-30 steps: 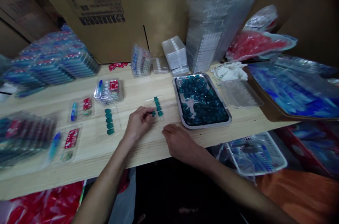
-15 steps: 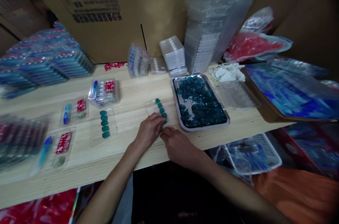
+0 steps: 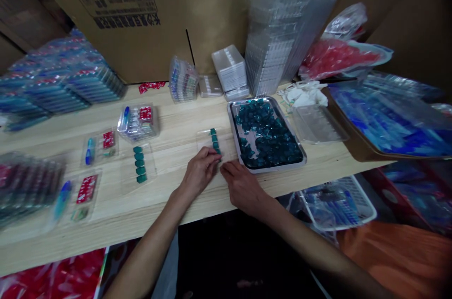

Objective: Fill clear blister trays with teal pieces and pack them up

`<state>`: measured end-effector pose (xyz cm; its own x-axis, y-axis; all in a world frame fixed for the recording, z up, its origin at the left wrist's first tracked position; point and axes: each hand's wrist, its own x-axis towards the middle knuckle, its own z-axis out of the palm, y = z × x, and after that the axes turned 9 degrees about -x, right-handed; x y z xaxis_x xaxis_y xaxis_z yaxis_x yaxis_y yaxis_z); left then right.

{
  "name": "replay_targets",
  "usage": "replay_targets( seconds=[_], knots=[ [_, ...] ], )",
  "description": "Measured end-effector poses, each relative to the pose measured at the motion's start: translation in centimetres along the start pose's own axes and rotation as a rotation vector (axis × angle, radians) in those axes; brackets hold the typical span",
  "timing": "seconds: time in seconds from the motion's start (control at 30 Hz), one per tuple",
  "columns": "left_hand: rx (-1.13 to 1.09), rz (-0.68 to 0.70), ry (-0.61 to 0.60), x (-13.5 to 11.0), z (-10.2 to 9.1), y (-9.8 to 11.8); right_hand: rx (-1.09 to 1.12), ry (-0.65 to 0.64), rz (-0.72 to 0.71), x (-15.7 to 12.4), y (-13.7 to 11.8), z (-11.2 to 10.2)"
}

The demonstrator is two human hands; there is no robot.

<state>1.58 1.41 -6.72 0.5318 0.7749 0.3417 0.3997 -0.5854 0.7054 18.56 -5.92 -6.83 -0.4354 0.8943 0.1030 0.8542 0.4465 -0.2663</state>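
A clear plastic blister tray [image 3: 205,138] lies on the wooden table [image 3: 176,125] with a row of small teal pieces [image 3: 213,139] in its slots. My left hand [image 3: 199,172] rests at the near end of that row, fingers curled in a pinch over the last piece. My right hand [image 3: 242,185] lies beside it, fingertips bent and touching the tray's near corner; what it holds is hidden. Just to the right sits a metal tray [image 3: 233,135] heaped with loose teal pieces [image 3: 268,134].
Another clear tray with several teal pieces [image 3: 139,165] lies to the left, near filled packs with red cards [image 3: 138,120]. Stacks of packs [image 3: 60,87], clear tray stacks [image 3: 282,30], white boxes [image 3: 231,70] and a cardboard box [image 3: 141,12] line the back. A white basket [image 3: 339,202] hangs lower right.
My left hand slid down the row of teal pieces toward the tray's near end. My right hand moved up from the table edge and now meets the left at the tray.
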Motion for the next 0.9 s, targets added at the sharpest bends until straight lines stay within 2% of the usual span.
replay_targets(
  seconds=[0.1,0.2,0.43,0.53,0.6,0.67,0.77,0.83,0.9],
  knots=[
    [-0.025,-0.031,0.026,-0.2,0.0,-0.1,0.013,0.005,-0.013,0.0,-0.1,-0.2],
    [-0.017,0.002,0.018,-0.4,0.3,-0.5,0.005,-0.009,-0.025,0.1,0.1,-0.4],
    [0.177,0.084,-0.017,-0.7,1.2,-0.7,-0.01,-0.027,-0.044,0.4,0.2,-0.4],
    [0.121,0.07,0.064,-1.7,0.5,0.1,0.066,0.005,-0.021,0.0,0.8,-0.6],
    [0.143,0.037,0.121,-2.6,0.1,0.8,0.117,0.075,0.029,0.1,1.3,-1.1],
    [0.225,0.005,0.108,-3.7,0.2,1.6,0.126,0.178,0.098,0.9,1.6,-1.7],
    [0.333,-0.028,0.013,-5.2,1.5,2.7,0.066,0.306,0.141,3.8,1.2,-2.2],
    [0.369,-0.041,-0.012,-6.0,2.8,3.3,0.009,0.335,0.122,5.9,0.4,-1.6],
    [0.395,-0.065,0.0,-6.5,3.9,3.8,-0.037,0.314,0.094,7.6,-0.3,-0.1]
  ],
)
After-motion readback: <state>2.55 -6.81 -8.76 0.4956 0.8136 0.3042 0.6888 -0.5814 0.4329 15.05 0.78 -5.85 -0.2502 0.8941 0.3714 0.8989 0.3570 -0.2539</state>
